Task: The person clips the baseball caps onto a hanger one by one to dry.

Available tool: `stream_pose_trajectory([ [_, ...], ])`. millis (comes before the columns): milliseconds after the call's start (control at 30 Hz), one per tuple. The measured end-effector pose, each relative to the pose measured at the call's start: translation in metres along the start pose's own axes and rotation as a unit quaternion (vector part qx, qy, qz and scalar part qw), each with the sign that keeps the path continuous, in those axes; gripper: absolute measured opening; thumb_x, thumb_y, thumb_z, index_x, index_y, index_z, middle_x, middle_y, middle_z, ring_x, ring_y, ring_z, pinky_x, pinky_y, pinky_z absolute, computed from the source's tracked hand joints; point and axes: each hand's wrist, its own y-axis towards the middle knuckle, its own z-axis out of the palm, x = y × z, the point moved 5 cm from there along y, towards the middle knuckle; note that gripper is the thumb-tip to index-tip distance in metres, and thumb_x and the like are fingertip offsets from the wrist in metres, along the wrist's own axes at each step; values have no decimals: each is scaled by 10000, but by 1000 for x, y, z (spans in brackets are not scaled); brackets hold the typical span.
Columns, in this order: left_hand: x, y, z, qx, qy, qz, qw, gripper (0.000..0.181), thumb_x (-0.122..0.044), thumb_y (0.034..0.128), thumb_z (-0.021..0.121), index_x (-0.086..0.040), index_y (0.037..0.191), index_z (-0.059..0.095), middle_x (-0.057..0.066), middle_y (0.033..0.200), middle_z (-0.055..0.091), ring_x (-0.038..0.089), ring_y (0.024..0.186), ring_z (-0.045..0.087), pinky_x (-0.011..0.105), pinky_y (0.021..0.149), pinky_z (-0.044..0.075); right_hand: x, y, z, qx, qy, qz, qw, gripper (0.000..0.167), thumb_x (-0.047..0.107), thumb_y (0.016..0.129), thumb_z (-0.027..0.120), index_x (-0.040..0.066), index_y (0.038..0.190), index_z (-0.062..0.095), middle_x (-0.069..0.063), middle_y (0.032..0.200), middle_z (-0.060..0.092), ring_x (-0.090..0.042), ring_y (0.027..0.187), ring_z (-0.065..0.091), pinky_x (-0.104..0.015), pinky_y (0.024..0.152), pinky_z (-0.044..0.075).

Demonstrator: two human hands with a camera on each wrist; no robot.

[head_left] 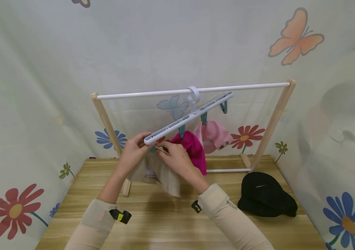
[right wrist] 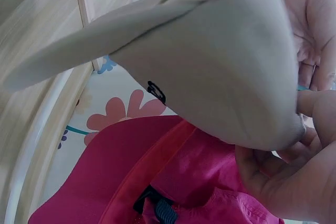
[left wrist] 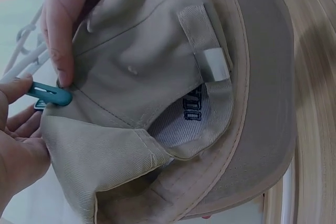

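A beige cap (left wrist: pixel 131 51) hangs below the left end of a white hanger (head_left: pixel 168 129), its brim downward. My left hand (head_left: pixel 132 152) pinches a teal clip (left wrist: pixel 50 94) at that end between thumb and fingers. The clip's tip lies against the cap's crown fabric in the left wrist view; how firmly it bites is hidden. With my right hand (head_left: pixel 177 158) I pinch the cap's crown close beside the clip. Just right of it, a magenta cap (head_left: pixel 193 150) hangs from another teal clip (head_left: pixel 181 131). Farther along, a pink cap (head_left: pixel 213 133) hangs from a third clip (head_left: pixel 204 118).
The hanger's hook (head_left: pixel 193 94) loops over the white rail (head_left: pixel 243 87) of a wood-ended rack (head_left: pixel 274 121), and the hanger slants. One teal clip (head_left: pixel 224 107) at its far right end holds nothing. A black cap (head_left: pixel 265 194) lies at the right on the wooden table (head_left: pixel 165 229).
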Motion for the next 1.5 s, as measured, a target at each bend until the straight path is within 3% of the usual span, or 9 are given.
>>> stream_pose_trajectory([
  [333, 0, 0, 5, 45, 1, 339, 9994, 408, -53, 949, 714, 26, 1335, 608, 210, 1312, 642, 296, 1245, 618, 245, 955, 535, -2, -4, -7, -136, 417, 97, 9990, 198, 219, 995, 673, 140, 1167, 733, 31, 1065, 749, -109, 850, 629, -278, 744, 542],
  [633, 2, -3, 8, 95, -88, 258, 9996, 444, -40, 964, 687, 21, 1385, 561, 223, 1382, 592, 313, 1295, 577, 274, 998, 518, -1, -11, -18, -363, 483, 26, 9982, 190, 190, 982, 697, 119, 1158, 718, 2, 1111, 727, -158, 909, 625, -299, 785, 558],
  [767, 3, -3, 8, -56, -111, 271, 9996, 438, -7, 962, 671, 39, 1383, 556, 235, 1378, 591, 323, 1281, 586, 241, 977, 522, -4, -16, -21, -337, 460, 64, 9983, 212, 189, 992, 681, 100, 1182, 715, -20, 1129, 716, -192, 941, 628, -321, 822, 563],
  [933, 8, -1, 5, -501, -45, 311, 9982, 407, -27, 963, 682, 44, 1350, 579, 221, 1327, 627, 315, 1229, 626, 200, 938, 532, -7, -23, -23, -298, 343, 50, 9990, 208, 183, 1003, 661, 94, 1184, 712, -28, 1120, 717, -159, 944, 635, -323, 852, 571],
  [1100, 8, -3, -1, -888, -38, 199, 9958, 381, -37, 968, 680, 40, 1331, 593, 213, 1301, 646, 302, 1203, 641, 247, 965, 535, -6, -32, -24, -136, 558, 234, 9981, 217, 157, 1004, 656, 96, 1206, 708, -19, 1110, 710, -143, 934, 639, -304, 836, 583],
  [1267, 9, -7, -4, -978, -20, 194, 9950, 399, -33, 955, 698, 46, 1331, 590, 225, 1299, 646, 315, 1205, 641, 323, 991, 534, -3, -40, -27, -115, 695, 222, 9973, 206, 123, 1000, 652, 62, 1188, 712, -43, 1119, 706, -175, 996, 673, -362, 889, 589],
  [1500, 11, -12, -5, -920, -86, 324, 9952, 340, -16, 959, 685, 45, 1284, 608, 232, 1246, 667, 355, 1164, 653, 224, 937, 543, -3, -51, -28, -70, 506, 106, 9986, 191, 116, 1007, 637, 60, 1174, 712, -42, 1146, 715, -196, 1010, 678, -399, 877, 592],
])
